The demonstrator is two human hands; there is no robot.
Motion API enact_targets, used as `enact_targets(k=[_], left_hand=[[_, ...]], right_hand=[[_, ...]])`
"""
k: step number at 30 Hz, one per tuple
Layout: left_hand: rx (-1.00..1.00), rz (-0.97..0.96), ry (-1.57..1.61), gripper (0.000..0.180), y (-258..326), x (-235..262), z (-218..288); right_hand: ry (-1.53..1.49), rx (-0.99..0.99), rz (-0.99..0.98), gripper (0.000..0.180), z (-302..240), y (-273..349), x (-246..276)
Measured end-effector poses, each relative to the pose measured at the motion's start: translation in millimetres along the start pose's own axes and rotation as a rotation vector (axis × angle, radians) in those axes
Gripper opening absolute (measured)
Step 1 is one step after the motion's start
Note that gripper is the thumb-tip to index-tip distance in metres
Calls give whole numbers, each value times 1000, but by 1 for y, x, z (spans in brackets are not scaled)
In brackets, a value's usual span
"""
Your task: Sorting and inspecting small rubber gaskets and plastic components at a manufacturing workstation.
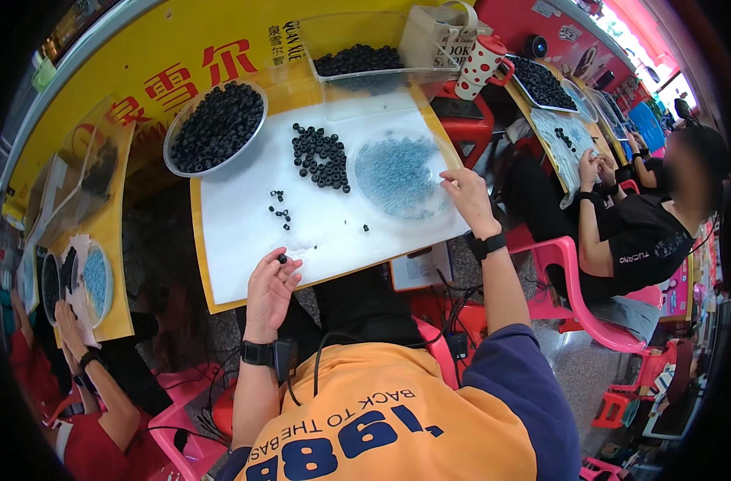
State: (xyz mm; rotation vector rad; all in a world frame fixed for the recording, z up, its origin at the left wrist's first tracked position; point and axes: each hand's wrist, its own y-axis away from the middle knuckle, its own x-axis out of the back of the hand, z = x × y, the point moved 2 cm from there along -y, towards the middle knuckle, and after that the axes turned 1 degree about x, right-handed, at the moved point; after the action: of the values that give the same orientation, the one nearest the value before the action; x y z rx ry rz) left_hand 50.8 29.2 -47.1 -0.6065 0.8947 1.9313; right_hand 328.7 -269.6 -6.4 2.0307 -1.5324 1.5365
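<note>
My left hand [271,295] is at the near edge of the white sheet [245,264], palm up, with a small round black bead-like part [282,259] held at its fingertips. My right hand [470,199] is at the right rim of a shallow clear round dish [365,200] of tiny light-blue pieces [397,172]. Its thumb and fingers are pinched together; whatever lies between them is too small to make out. Loose black parts [321,160] are spread left of the dish. A few smaller black pieces [280,212] lie nearer to my left hand.
A white bowl [169,152] heaped with black parts stands at the far left. Behind are a clear bin [357,80], a paper bag [438,36] and a polka-dot cup [479,68] on a red stool [470,124]. Co-workers sit at tables on both sides.
</note>
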Motion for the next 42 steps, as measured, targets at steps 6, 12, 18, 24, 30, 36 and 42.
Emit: enact_targets(k=[6,12,18,24,30,36,42], left_hand=[[-3,7,-66,25,-2,4,-2],[5,3,-74,25,0,1,0],[11,-11,-78,25,0,2,0],[16,-18,-71,26,-1,3,0],[16,4,-72,25,3,-1,2],[36,28,-45,22,1,-3,7],[64,-84,-24,22,1,-19,12]], right_hand=[[-86,72,-131,19,-3,-5,-9],[-127,-47,10,16,2,-10,9],[-7,-2,34,13,20,-17,8],[95,145,-6,10,27,-42,-6],[204,78,-142,11,18,-56,-25],[54,8,-34,11,-2,-45,-9],[-643,-97,-235,10,-151,5,-8]])
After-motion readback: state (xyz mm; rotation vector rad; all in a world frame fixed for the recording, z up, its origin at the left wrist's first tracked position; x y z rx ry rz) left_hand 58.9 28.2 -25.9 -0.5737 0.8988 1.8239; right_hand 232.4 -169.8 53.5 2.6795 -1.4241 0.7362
